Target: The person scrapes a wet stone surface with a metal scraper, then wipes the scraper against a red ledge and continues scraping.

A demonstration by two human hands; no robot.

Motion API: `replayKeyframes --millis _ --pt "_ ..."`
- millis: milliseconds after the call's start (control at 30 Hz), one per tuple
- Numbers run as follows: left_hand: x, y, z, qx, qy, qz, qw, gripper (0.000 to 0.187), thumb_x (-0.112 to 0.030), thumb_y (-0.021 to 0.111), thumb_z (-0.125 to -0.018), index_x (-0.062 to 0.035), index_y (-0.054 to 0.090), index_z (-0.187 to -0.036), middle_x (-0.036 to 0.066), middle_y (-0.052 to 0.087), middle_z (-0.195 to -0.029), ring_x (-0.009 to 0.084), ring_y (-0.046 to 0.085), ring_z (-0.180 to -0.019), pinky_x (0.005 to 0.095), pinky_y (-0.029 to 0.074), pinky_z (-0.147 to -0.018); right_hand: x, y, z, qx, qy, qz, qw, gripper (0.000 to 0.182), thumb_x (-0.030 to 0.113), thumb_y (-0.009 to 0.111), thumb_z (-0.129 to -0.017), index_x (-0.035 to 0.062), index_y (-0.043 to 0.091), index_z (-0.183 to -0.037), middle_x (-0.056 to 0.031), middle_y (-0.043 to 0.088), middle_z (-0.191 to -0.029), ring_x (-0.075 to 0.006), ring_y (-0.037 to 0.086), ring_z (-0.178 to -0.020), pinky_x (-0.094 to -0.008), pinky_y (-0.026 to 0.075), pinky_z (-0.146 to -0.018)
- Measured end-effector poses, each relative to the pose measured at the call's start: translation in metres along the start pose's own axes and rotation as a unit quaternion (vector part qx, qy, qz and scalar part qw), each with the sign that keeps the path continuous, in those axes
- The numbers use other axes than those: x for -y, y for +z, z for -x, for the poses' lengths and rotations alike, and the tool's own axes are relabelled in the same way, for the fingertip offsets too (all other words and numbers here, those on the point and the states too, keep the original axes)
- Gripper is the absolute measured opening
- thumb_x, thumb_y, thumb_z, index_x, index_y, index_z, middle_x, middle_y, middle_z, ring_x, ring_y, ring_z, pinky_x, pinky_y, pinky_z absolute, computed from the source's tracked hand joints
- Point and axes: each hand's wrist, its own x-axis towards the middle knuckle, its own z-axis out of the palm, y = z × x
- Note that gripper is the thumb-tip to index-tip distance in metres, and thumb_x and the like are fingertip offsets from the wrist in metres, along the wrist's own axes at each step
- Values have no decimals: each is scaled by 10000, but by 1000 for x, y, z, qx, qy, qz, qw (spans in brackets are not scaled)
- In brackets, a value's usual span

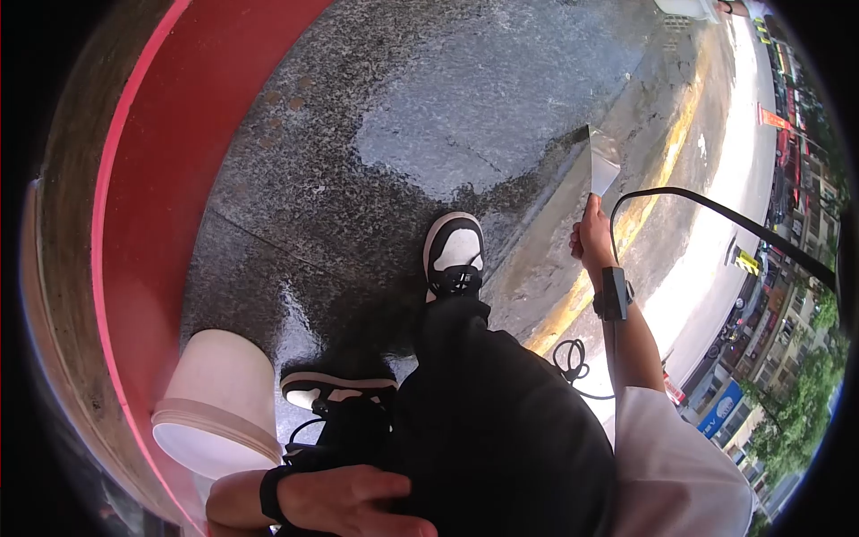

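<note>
A flat metal scraper (602, 161) with a broad blade is held by its end in my right hand (591, 234), whose fingers are wrapped round it. The blade points away from me, beside the edge of the wet grey ground (483, 98). My left hand (353, 501) is low in the view at my dark trousers, fingers apart and nothing in them. Just beyond my left wrist, a white bucket (219, 385) is tilted in view against the red surface.
A red wall or band (179, 161) curves along the left. A yellow line (658, 201) runs along the kerb at the right. A black cable (716, 208) arches from my right wrist. My shoes stand on wet ground. Another person's hand shows at the top right.
</note>
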Motion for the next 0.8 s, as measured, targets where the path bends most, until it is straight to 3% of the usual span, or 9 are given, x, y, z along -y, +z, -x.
replayKeyframes --millis 67,467,800 --pt "0 1 -1 1 10 7 1000 564 -260 719 -857 38 488 -1276 136 596 -1197 203 561 -1106 343 458 -929 1 -3 3 -7 -13 16 1000 506 605 371 -942 111 432 -846 -13 406 -545 -137 421 -393 -278 324 -341" --pt "1 2 -4 12 43 17 999 531 -188 717 -857 32 487 -1282 143 588 -1213 213 557 -1117 344 452 -938 -16 6 -7 -13 -46 25 999 504 589 367 -953 95 463 -955 -25 414 -548 -147 430 -393 -284 318 -334" --pt "10 3 -4 15 83 29 996 504 -99 720 -844 22 491 -1276 157 576 -1227 235 565 -1116 344 461 -922 -7 3 -11 42 42 -83 995 507 622 312 -942 139 456 -880 -1 407 -564 -124 402 -385 -254 311 -328"
